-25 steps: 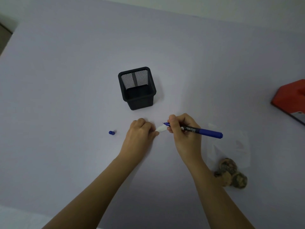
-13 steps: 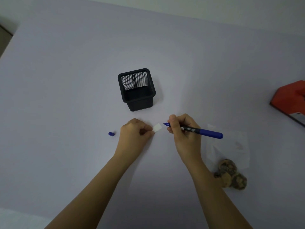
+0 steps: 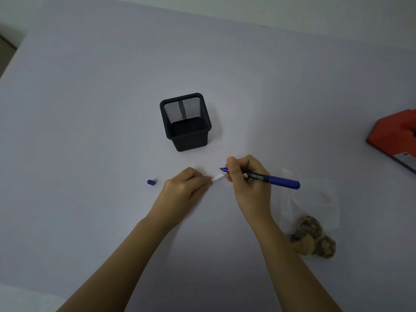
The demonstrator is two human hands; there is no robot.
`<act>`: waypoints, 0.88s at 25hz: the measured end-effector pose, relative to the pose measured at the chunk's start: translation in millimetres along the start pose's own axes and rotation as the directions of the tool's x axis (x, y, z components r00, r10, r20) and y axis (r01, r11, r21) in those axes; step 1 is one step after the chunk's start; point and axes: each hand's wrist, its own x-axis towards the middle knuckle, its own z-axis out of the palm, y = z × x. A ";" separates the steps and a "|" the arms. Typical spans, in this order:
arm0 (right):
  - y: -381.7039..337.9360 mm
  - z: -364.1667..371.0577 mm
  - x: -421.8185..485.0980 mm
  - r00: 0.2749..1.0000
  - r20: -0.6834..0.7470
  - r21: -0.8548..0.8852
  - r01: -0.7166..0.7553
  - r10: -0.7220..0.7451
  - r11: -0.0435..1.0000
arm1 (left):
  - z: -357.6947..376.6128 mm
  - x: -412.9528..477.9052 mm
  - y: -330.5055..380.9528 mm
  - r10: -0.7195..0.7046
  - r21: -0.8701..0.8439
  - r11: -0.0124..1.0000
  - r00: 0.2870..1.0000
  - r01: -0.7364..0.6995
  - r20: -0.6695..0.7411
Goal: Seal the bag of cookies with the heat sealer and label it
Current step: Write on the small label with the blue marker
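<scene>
My left hand [image 3: 183, 188] pinches a small white label [image 3: 217, 177] at the middle of the table. My right hand [image 3: 246, 183] grips an uncapped blue marker [image 3: 270, 178], tip pointing left just above the label, and its fingers touch the label's right end. The marker's blue cap [image 3: 151, 182] lies left of my left hand. A clear bag [image 3: 313, 199] holding three brown cookies [image 3: 314, 238] lies flat to the right of my right forearm. The red heat sealer [image 3: 396, 138] sits at the right edge, partly cut off.
A black mesh pen holder [image 3: 185, 122] stands upright just beyond my hands. The pale grey table [image 3: 90, 109] stretches wide to the left and far side. A wall runs along the far edge.
The label has tilted and now sits between both hands' fingertips, with my right fingers touching it. Both hands stay in nearly the same place.
</scene>
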 end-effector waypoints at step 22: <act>41.1 25.0 -3.8 0.980 0.038 -0.251 0.197 -0.193 0.948 | 37.0 -31.6 -10.9 -0.140 0.008 0.988 0.918 0.154 -0.370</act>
